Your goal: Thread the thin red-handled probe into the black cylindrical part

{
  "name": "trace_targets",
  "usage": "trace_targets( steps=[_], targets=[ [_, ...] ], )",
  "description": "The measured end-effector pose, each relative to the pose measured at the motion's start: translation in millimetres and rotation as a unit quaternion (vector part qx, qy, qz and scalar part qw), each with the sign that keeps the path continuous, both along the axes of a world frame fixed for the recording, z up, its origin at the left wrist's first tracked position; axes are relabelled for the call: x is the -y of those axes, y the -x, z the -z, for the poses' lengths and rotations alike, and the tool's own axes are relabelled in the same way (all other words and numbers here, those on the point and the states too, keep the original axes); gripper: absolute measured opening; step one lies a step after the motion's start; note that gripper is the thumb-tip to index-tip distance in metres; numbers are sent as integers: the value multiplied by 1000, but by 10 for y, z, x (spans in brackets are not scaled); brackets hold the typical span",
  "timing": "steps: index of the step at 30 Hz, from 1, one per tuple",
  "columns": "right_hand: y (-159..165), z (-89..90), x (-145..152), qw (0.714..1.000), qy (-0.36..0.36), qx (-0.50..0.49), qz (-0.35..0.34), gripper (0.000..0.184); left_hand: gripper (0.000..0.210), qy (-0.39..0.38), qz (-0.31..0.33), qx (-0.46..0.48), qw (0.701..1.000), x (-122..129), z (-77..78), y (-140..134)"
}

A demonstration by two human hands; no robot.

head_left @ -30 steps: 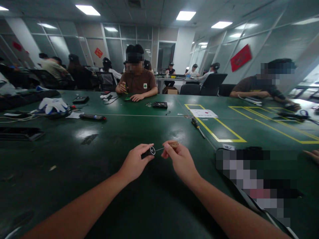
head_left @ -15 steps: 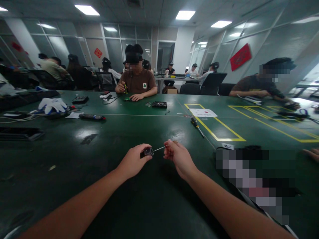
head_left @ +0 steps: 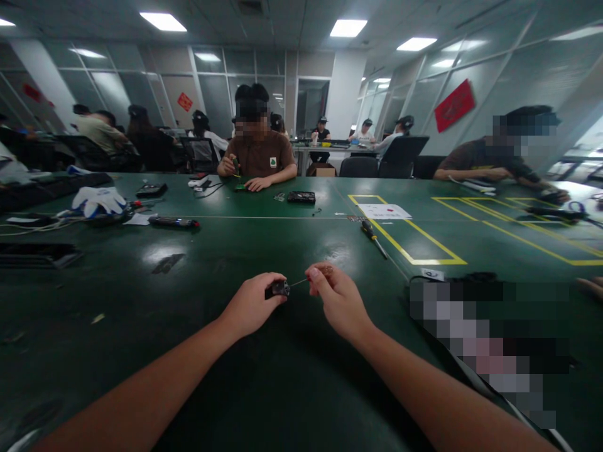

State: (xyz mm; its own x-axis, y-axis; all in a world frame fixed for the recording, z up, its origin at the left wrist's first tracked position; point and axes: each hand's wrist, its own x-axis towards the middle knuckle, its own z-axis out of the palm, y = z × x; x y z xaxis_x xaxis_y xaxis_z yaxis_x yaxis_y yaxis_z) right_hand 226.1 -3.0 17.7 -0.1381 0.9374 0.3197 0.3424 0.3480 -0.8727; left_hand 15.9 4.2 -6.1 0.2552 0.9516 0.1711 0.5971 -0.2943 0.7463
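My left hand (head_left: 249, 306) is closed on a small dark cylindrical part (head_left: 281, 288), its round end turned to the right. A thin metal shaft (head_left: 298, 283), like a screwdriver's, runs from that end into the fingers of my right hand (head_left: 343, 302). My right fingers are closed round this tool, and most of its handle is hidden; an orange-brown bit shows above them. Both hands are over the green table (head_left: 235, 389). Whether the tip sits inside the part or only touches its face, I cannot tell.
A yellow-and-black screwdriver (head_left: 374, 237) lies beyond my right hand, beside yellow tape outlines and a paper sheet (head_left: 385, 211). To the left are white gloves (head_left: 98, 201) and a dark pen-like tool (head_left: 174, 222). A person (head_left: 258, 154) works across the table.
My right hand has turned slightly at the wrist, and its fingers have shifted on the thin shaft. The left hand keeps the dark part in nearly the same place.
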Motion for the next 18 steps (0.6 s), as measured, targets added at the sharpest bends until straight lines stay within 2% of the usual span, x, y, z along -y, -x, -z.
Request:
trace_targets(
  steps=[5, 10, 18],
  targets=[
    [-16, -14, -20, 999, -6, 28, 35, 30, 35, 0, -5, -9, 1000, 5, -12, 10],
    [-31, -13, -59, 998, 6, 37, 48, 29, 46, -10, -28, -19, 999, -13, 9, 28],
    [-34, 24, -98, 998, 26, 43, 49, 29, 42, -22, -14, -56, 998, 2, -16, 32]
  ],
)
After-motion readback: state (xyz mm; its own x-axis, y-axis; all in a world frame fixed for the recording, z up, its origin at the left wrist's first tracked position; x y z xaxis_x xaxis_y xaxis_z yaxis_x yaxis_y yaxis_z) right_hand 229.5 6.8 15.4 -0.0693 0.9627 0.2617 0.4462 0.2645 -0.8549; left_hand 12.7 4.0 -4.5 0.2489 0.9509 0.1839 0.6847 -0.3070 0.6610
